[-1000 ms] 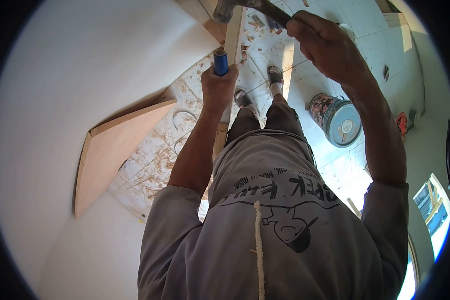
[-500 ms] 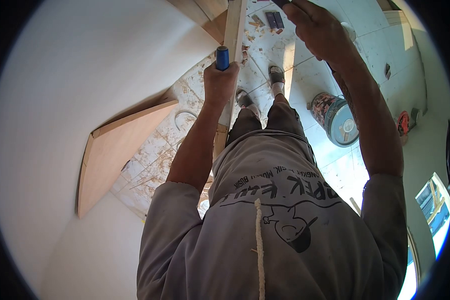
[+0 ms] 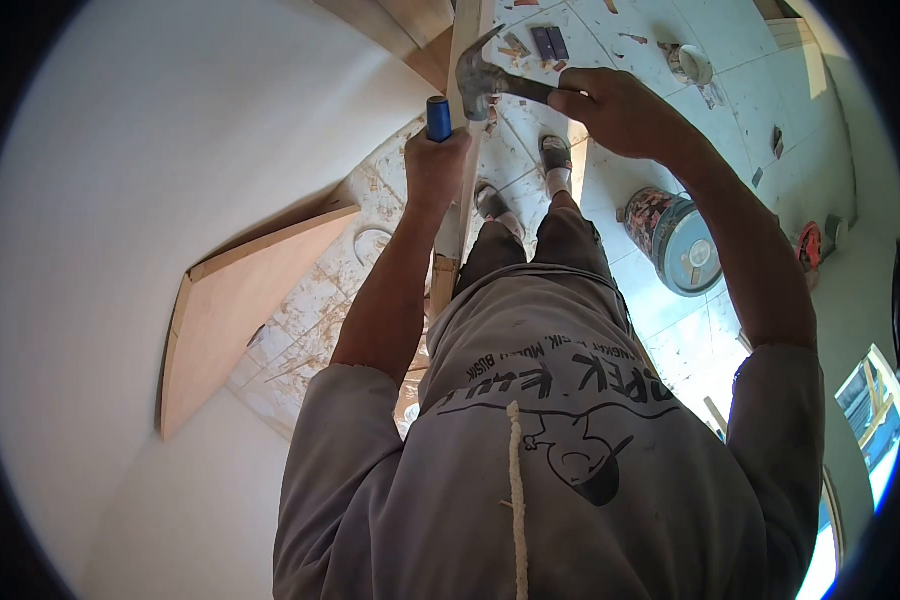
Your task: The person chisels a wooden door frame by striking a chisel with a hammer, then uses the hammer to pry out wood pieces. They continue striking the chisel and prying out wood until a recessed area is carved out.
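Observation:
My left hand (image 3: 437, 170) is wrapped round the blue handle of a chisel (image 3: 438, 120), whose handle end points up; the blade is hidden below the fist. Beside that fist runs a long wooden board (image 3: 469, 40), set on edge and reaching back toward my legs. My right hand (image 3: 618, 112) grips the dark handle of a claw hammer (image 3: 480, 84). The hammer's head hangs over the board, close to the chisel's handle end, with the claw pointing away from me.
Wood shavings and chips litter the tiled floor. A lidded bucket (image 3: 688, 248) stands to the right of my legs. A wooden panel (image 3: 255, 310) leans at the left wall. Dark rectangular pieces (image 3: 549, 43) and a round container (image 3: 690, 65) lie farther ahead.
My right hand has come down and to the left, bringing the hammer head into view close to the chisel. The left hand has stayed almost in place.

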`<state>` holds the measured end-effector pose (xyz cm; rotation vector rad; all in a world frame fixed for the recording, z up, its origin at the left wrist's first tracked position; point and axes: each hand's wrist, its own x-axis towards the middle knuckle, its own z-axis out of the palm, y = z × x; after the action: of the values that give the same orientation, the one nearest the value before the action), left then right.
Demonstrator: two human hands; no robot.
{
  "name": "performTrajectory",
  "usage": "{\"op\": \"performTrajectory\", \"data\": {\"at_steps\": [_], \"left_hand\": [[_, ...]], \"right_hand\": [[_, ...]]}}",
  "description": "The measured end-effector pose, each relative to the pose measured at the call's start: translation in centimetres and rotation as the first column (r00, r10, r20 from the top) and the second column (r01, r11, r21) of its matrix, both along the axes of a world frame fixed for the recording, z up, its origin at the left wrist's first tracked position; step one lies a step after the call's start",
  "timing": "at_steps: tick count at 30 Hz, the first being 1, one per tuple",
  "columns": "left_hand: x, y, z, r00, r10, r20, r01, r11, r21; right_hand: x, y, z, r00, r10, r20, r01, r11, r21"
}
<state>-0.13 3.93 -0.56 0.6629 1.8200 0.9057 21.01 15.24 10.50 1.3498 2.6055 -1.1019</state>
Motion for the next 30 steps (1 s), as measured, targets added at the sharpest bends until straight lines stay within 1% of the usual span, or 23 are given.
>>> {"op": "performTrajectory", "data": {"at_steps": [1,2,3,5,6,7,8,9,10,11,13,15,16,17,19,21,23,24,26,27,28,29,30], "left_hand": [[-0.1,-0.2,-0.3,0.994,-0.063,-0.086,0.070,0.994,0.081],[-0.1,-0.3,-0.2,0.977,-0.125,-0.174,0.153,0.976,0.155],[0.0,-0.2,-0.1,0.977,-0.123,-0.175,0.150,0.976,0.156],[0.4,-0.1,0.8,0.999,-0.026,-0.024,0.025,0.999,-0.021],[0.7,0.0,0.8,0.999,-0.028,-0.024,0.027,1.000,-0.016],[0.9,0.0,0.7,0.998,-0.054,-0.045,0.054,0.999,-0.007],[1.1,-0.1,0.7,0.995,-0.079,-0.065,0.079,0.997,-0.001],[1.2,-0.2,0.7,0.995,-0.080,-0.064,0.081,0.997,0.001],[1.3,-0.3,0.7,0.993,-0.092,-0.079,0.091,0.996,-0.006],[1.3,0.0,0.7,0.990,-0.105,-0.095,0.105,0.994,-0.010],[1.2,0.2,0.2,0.989,-0.103,-0.107,0.104,0.995,0.004],[1.1,-0.5,-0.2,0.989,-0.095,-0.112,0.095,0.995,-0.009],[1.0,-0.5,-0.3,0.988,-0.114,-0.100,0.112,0.994,-0.018],[0.9,-0.2,-0.3,0.987,-0.130,-0.090,0.129,0.992,-0.019],[1.2,-0.3,0.0,0.991,-0.098,-0.087,0.098,0.995,-0.008],[1.4,-0.7,0.4,0.994,-0.076,-0.080,0.076,0.997,-0.005],[1.5,-0.7,0.6,0.995,-0.051,-0.082,0.053,0.998,0.022],[1.4,-0.8,0.8,0.995,-0.047,-0.084,0.049,0.999,0.022],[1.3,-1.1,1.2,0.994,-0.081,-0.077,0.082,0.996,0.018],[1.4,-1.0,1.5,0.994,-0.078,-0.076,0.080,0.997,0.018],[1.4,-0.9,1.8,0.993,-0.080,-0.086,0.082,0.997,0.017],[1.4,-0.9,2.1,0.992,-0.084,-0.097,0.086,0.996,0.017],[1.4,-0.9,2.1,0.991,-0.087,-0.099,0.089,0.996,0.022]], "right_hand": [[0.1,-0.4,-0.2,0.986,-0.096,-0.139,0.107,0.991,0.074],[-0.7,0.4,0.8,0.962,-0.259,-0.082,0.261,0.965,0.012],[-0.9,1.0,2.4,0.918,-0.393,-0.060,0.390,0.919,-0.057],[-1.7,1.7,7.2,0.820,-0.556,-0.131,0.497,0.808,-0.318],[-2.8,2.5,7.2,0.758,-0.652,-0.011,0.627,0.733,-0.264],[-2.6,2.6,6.2,0.757,-0.653,-0.015,0.628,0.733,-0.261],[-2.1,2.1,4.2,0.874,-0.468,-0.129,0.453,0.882,-0.130],[-1.6,1.5,2.4,0.947,-0.247,-0.207,0.257,0.966,0.024],[-1.6,1.0,1.8,0.999,0.007,-0.031,-0.005,0.997,0.074],[-1.5,0.4,1.3,0.998,-0.034,-0.046,0.036,0.999,0.026],[-0.8,1.5,2.2,0.997,-0.072,0.036,0.076,0.992,-0.104],[-1.1,1.6,3.2,0.942,-0.336,0.008,0.329,0.917,-0.227],[-1.4,1.2,2.5,0.877,-0.447,-0.177,0.430,0.894,-0.127],[-1.3,1.2,2.4,0.877,-0.447,-0.177,0.430,0.894,-0.126],[-1.3,1.1,2.6,0.938,-0.337,-0.076,0.327,0.938,-0.118],[-0.8,-1.0,0.4,0.983,-0.135,-0.129,0.140,0.990,0.032],[-1.0,-0.2,1.9,0.993,-0.114,-0.043,0.111,0.992,-0.062],[-1.3,0.3,3.1,0.993,-0.110,-0.044,0.107,0.992,-0.062],[-1.8,0.7,5.0,0.931,-0.361,-0.058,0.345,0.920,-0.188],[-1.3,0.6,4.3,0.934,-0.207,-0.291,0.248,0.962,0.112],[-1.1,0.9,2.4,0.903,-0.084,-0.422,0.227,0.926,0.302],[-1.7,1.2,1.8,0.853,0.062,-0.519,0.231,0.846,0.480],[-1.3,0.4,1.8,0.961,-0.007,-0.276,0.081,0.963,0.256]]}}
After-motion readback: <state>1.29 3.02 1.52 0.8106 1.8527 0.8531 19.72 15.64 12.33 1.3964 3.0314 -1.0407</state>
